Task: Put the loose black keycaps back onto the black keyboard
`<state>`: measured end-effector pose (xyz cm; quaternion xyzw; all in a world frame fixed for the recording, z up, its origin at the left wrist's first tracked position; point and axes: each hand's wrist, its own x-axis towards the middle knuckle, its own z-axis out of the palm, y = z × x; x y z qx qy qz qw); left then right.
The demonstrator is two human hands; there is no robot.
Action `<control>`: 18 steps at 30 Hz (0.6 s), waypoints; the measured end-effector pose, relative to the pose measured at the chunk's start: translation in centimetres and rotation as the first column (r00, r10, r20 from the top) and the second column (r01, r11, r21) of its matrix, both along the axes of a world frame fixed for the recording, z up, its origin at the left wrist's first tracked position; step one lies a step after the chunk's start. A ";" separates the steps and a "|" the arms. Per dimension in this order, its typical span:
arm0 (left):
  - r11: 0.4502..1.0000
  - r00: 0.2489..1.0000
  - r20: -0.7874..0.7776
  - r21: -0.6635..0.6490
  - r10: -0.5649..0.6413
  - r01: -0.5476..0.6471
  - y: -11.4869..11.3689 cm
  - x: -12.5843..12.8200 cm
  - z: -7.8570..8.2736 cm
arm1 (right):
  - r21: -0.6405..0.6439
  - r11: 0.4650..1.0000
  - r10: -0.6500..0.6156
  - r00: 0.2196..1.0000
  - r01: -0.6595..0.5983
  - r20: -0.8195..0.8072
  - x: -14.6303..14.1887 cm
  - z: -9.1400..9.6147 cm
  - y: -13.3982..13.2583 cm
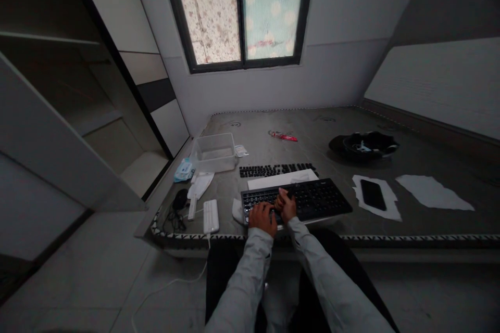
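A black keyboard [320, 199] lies in front of me near the mattress's front edge. My left hand [263, 218] rests on its left part, fingers bent over the keys and nothing seen in its grasp. Beside it, my right hand [286, 205] is closed above the middle of the keyboard. A small dark piece seems to show at its fingertips, too unclear to name. Directly behind the keyboard lies a flat white sheet or board [269, 181], partly hidden by it. Beyond that are rows of loose black keycaps [258, 171].
Left of the keyboard are a clear plastic box [214, 160], a white power strip [211, 217] with a cord, and a black cable [177, 213]. To the right, a phone [373, 195] lies on paper, below a black cap [363, 146]. A red item [287, 137] lies farther back.
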<state>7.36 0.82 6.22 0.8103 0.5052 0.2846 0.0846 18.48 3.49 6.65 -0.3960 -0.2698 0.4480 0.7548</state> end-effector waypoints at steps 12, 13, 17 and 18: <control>0.999 1.000 -0.001 -0.034 0.009 -0.009 0.2 0.1 -0.5 | -0.013 1.000 -0.029 0.998 0.028 -0.056 -0.2 -0.4 0.0; 0.999 1.000 -0.007 -0.037 0.009 -0.009 0.2 0.1 -0.5 | -0.014 1.000 -0.029 0.998 0.028 -0.051 -0.2 -0.4 0.0; 0.999 1.000 -0.021 -0.036 0.010 -0.011 0.2 0.1 -0.3 | -0.021 0.999 -0.035 0.999 0.035 -0.019 -0.1 -0.3 0.0; 0.999 1.000 -0.022 -0.034 0.007 -0.008 0.2 0.1 -0.3 | -0.023 0.999 -0.040 0.999 0.040 -0.009 -0.1 -0.3 0.1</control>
